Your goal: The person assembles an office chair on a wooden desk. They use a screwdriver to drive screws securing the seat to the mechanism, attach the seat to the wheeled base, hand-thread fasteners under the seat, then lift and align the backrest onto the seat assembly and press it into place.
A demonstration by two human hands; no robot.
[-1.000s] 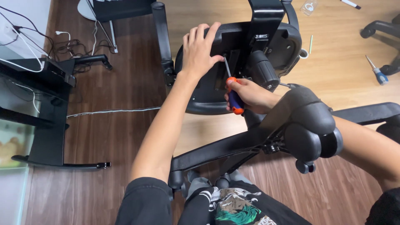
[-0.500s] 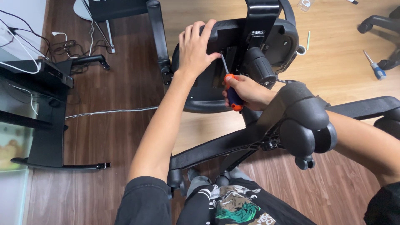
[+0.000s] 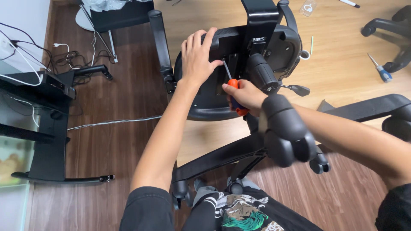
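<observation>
An office chair [image 3: 214,96] is laid on its side on the floor, its star base nearest, so the seat underside is exposed. The right hand [image 3: 246,95] is closed around an orange-handled screwdriver [image 3: 231,87], tip pointing to 11 o'clock into the seat plate. The left hand [image 3: 198,56] is spread flat, steadying the seat.

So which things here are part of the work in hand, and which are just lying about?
In use:
left hand pressing on the chair seat underside
right hand gripping the orange screwdriver
wheeled chair base

Lying about:
blue screwdriver
cables
black stand
pen
</observation>
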